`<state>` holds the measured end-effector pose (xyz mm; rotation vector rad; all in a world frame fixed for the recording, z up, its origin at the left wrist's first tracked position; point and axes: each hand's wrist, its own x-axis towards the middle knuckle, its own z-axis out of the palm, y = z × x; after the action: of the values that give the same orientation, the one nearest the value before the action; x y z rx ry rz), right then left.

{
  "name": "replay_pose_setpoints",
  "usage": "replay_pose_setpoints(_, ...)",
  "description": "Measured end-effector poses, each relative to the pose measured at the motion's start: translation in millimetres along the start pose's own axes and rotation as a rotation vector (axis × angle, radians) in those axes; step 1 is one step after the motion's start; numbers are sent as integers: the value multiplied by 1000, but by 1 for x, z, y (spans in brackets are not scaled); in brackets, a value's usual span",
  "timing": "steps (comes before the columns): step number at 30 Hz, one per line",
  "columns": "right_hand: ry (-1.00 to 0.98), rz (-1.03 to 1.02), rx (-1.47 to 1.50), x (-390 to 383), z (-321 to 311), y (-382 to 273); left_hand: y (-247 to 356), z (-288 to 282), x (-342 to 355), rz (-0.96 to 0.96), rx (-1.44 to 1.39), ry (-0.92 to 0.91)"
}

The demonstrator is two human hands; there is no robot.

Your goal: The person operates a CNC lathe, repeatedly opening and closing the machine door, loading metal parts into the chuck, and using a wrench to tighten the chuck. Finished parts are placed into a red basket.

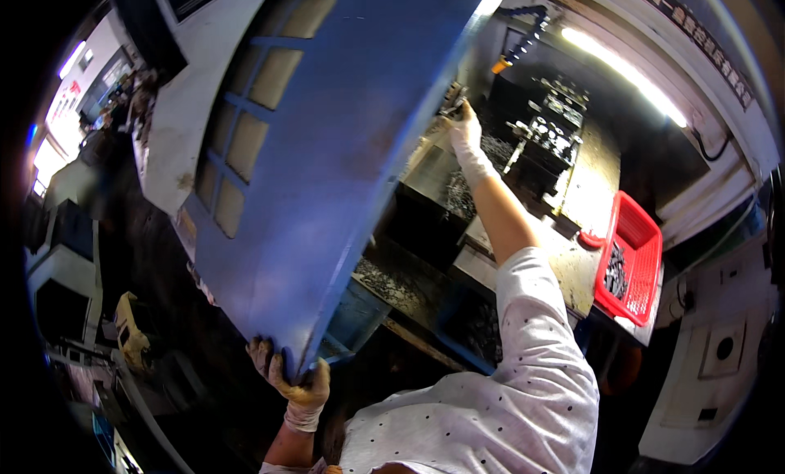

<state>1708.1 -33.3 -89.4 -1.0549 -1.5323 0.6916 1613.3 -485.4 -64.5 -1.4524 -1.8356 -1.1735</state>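
A large blue machine door (pixel 327 147) with small window panes stands in front of me, slanting from upper right to lower left. My left hand (pixel 302 388), in a stained glove, wraps its fingers and thumb round the door's lower corner. Past the door's edge, my right hand (pixel 467 134), gloved too, reaches into the lathe-like machine. Its closed fingers are at a small metal part (pixel 452 100) beside the door edge; what they hold is too small to make out. Right of that hand sits a block of metal tooling (pixel 556 130) with shiny round fittings.
A red plastic basket (pixel 634 257) with dark metal pieces stands on the ledge at right. Metal chips (pixel 462 194) lie inside the machine. Below the opening is a blue bin (pixel 356 314). A tube lamp (pixel 625 75) and a segmented coolant hose (pixel 523 40) with orange tip are above.
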Motion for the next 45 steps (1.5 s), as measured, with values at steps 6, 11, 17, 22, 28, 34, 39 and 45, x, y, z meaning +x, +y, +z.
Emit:
replay_pose_setpoints(6,-126,87,70,6,-3,5,-45,-48,10,18,-31,49)
replay_pose_setpoints(11,-126,127,-13,16,-20,24,-80,-57,82,-157,8,142)
replay_pose_setpoints(17,-92,151,-35,16,-36,12,-158,-45,187,-181,36,250)
replay_pose_setpoints(22,-84,175,-24,9,-34,15,-205,-17,272,-90,84,156)
replay_pose_setpoints(28,-70,203,-47,5,-44,14,-216,2,318,-8,35,133)
replay_pose_setpoints(34,-77,190,-41,-3,-35,10,-214,-5,315,29,98,162)
replay_pose_setpoints(39,-66,184,-54,-6,-30,4,-192,-28,278,104,63,228)
replay_pose_setpoints(45,-58,153,-28,-4,-17,-11,-91,-10,245,-7,-21,-38)
